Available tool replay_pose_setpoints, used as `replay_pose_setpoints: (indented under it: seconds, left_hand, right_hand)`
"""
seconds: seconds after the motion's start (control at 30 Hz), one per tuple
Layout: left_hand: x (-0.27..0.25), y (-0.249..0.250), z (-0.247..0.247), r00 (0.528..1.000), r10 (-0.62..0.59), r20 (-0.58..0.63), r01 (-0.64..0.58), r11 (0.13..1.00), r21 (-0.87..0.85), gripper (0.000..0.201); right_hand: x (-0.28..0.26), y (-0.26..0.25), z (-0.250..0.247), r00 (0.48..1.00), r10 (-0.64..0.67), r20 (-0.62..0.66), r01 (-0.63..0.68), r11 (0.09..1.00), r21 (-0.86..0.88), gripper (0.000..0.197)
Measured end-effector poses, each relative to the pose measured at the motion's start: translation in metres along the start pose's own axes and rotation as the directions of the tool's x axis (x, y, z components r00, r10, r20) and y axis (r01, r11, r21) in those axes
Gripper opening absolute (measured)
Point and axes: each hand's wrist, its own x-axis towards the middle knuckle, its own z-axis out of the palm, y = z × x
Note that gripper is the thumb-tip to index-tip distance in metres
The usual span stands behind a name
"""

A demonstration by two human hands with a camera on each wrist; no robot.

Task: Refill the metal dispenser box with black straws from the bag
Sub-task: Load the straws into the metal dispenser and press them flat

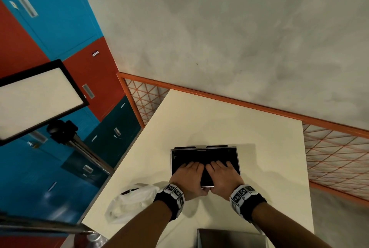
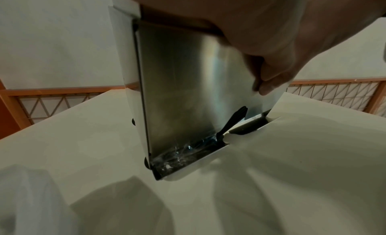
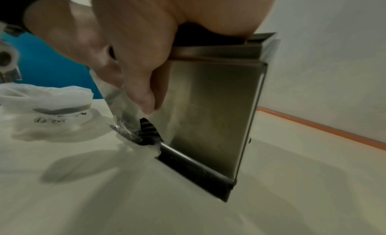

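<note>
Brushed steel is what we have under both palms: the metal dispenser box (image 1: 205, 164) stands upright near the middle of the cream bench (image 1: 199, 120), its top open and its inside dark with black straws (image 1: 185, 158). Our left hand (image 1: 186, 175) and right hand (image 1: 222, 176) lie side by side over the near half of the opening, fingers stretched forward onto the straws and thumbs hanging down the front wall. Neither hand grips anything; both are flat and pressing.

In the wrist views we see the low tray at the foot of the box, where clear-wrapped straws (image 2: 183, 153) already show through the front slot, beside a black fan-shaped lever (image 2: 234, 121). The white plastic bag (image 1: 129, 201) lies slumped on the bench just left of our left wrist, apart from the box. We cannot tell whether any straws remain in it.

We judge that the filling itself is mostly done and that we are at the settling step, pushing the load down so it sits level below the rim. A flat steel piece (image 1: 231, 237) lies at the near edge of the bench; it may be the lid, though we cannot be sure. Next, we should lift both hands clear, check that no straw stands proud, and then close the top squarely.
</note>
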Motion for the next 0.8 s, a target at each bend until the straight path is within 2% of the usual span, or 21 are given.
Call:
replay_pose_setpoints:
  seconds: [0.13, 0.43, 0.8]
  left_hand:
    - [0.0032, -0.0015, -0.0031, 1.000, 0.004, 0.009, -0.004, 1.000, 0.008, 0.063]
    - [0.0068, -0.0041, -0.0026, 0.998, -0.027, 0.059, 0.029, 0.999, -0.027, 0.075]
    - [0.0057, -0.0039, 0.0002, 0.998, -0.018, 0.064, 0.016, 1.000, 0.023, 0.076]
  right_hand:
    - [0.0024, 0.0005, -0.0018, 0.999, 0.032, 0.039, -0.032, 0.999, -0.002, 0.054]
    - [0.0055, 0.0006, -0.0023, 0.991, 0.077, 0.109, -0.076, 0.997, -0.007, 0.066]
    - [0.0026, -0.0004, 0.0036, 0.998, 0.048, 0.031, -0.048, 0.999, -0.008, 0.052]
